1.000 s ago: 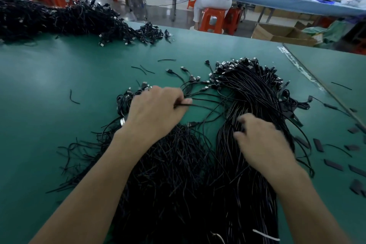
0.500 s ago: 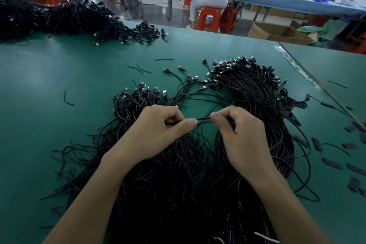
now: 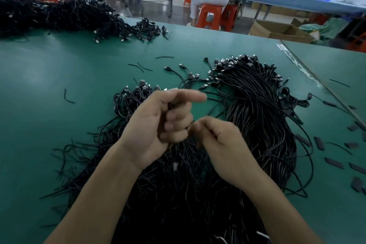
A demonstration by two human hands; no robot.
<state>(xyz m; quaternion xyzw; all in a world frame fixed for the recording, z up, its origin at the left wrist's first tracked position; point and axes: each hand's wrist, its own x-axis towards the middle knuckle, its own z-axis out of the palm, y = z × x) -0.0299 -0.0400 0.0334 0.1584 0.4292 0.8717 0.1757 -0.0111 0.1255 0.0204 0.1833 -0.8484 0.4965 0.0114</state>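
Note:
A big heap of thin black USB cables (image 3: 257,117) lies on the green table (image 3: 49,77), plugs fanned out at its far end. A smaller tangle of coiled cables (image 3: 130,99) sits left of it. My left hand (image 3: 158,125) is lifted above the heap, turned palm-in, fingers curled round a black cable, index finger and thumb pointing right; motion blurs it. My right hand (image 3: 219,144) is just to its right, fingertips pinching the same cable where the two hands meet. The cable's run inside the hands is hidden.
Another long pile of black cables (image 3: 59,14) stretches along the table's far left. Short black tie pieces (image 3: 334,162) lie scattered at the right. Loose wire bits (image 3: 68,97) dot the left. A person on an orange stool (image 3: 210,16) sits beyond, near cardboard boxes (image 3: 277,29).
Both hands rose off the heap and came together. My left hand turned its palm towards me and curled round the cable; my right hand moved left to meet it.

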